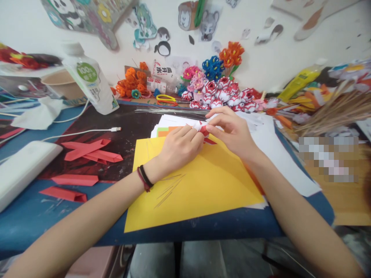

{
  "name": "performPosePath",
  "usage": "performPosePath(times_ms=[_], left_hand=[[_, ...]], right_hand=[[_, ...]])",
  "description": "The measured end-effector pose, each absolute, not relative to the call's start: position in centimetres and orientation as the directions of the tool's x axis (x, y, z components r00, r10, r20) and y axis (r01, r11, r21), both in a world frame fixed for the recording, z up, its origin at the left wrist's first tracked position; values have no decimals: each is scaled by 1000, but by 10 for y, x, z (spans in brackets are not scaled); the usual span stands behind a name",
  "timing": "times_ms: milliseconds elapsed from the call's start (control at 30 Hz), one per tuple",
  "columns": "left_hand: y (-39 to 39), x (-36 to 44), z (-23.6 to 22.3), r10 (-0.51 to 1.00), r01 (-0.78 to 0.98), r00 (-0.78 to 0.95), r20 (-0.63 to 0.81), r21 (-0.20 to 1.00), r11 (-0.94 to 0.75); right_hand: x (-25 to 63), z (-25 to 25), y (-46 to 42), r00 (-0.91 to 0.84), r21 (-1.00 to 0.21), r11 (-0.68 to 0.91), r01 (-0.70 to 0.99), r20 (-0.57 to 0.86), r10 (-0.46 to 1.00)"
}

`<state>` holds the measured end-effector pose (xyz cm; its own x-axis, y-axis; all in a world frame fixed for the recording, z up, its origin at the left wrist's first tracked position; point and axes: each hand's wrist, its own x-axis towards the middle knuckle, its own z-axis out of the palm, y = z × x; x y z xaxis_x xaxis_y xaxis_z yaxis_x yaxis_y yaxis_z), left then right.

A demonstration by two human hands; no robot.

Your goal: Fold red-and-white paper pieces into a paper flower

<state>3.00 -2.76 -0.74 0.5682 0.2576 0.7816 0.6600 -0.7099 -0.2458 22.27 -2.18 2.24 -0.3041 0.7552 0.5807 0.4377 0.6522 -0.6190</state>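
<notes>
Both my hands meet over a yellow paper sheet on the blue table. My left hand, with dark bands on its wrist, pinches one end of a small red and white folded paper piece. Its other end is held by the closed fingers of my right hand. Thin metal wires lie loose on the yellow sheet near my left wrist.
Folded red paper strips lie to the left, by a white charging cable and a white plastic bottle. Finished paper flowers line the wall. A bundle of thin sticks lies at right, white sheets beneath my right forearm.
</notes>
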Motion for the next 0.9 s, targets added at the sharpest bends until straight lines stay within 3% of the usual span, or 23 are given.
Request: performPosePath(times_ms=[233,567,900], left_hand=[[-30,29,-7,219,643,571,791,-265,-719],[-33,29,-7,203,642,613,763,-332,-691],[-34,29,-5,169,615,618,768,-339,-711]], right_hand=[[222,17,-18,-298,-684,625,377,549,781],[219,15,-20,-405,-914,380,138,298,864],[222,10,-15,-408,-939,337,65,283,868]])
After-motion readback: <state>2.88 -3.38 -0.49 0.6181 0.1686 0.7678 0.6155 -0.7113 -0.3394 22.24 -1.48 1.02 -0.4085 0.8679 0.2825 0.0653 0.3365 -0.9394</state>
